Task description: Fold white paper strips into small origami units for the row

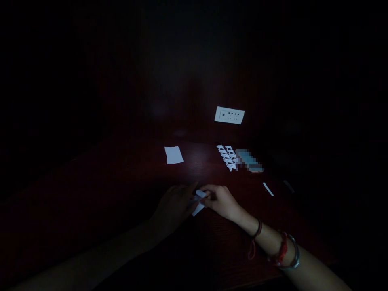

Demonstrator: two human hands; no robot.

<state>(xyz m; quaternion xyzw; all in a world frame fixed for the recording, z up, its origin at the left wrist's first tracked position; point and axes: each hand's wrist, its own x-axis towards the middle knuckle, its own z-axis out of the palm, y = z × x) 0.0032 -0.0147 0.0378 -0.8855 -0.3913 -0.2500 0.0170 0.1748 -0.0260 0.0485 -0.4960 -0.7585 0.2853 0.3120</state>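
Observation:
A small piece of white paper (198,209) is bent over between my two hands, above the dark red table. My right hand (222,201) pinches its right side, thumb and forefinger closed on the curled part. On the other side, my left hand (177,204) lies in shadow with its fingertips on the paper's left edge; the fingers look closed on it. A stack of white paper sheets (173,155) lies flat farther back. Several small folded paper pieces (226,157) are set in two rows at the back right.
A phone-like object (250,161), partly pixelated, lies right of the folded pieces. Nearer on the right is a narrow white paper strip (268,189), with a dim second strip (289,186) beyond it. A white socket plate (229,115) is on the back wall. The surroundings are very dark.

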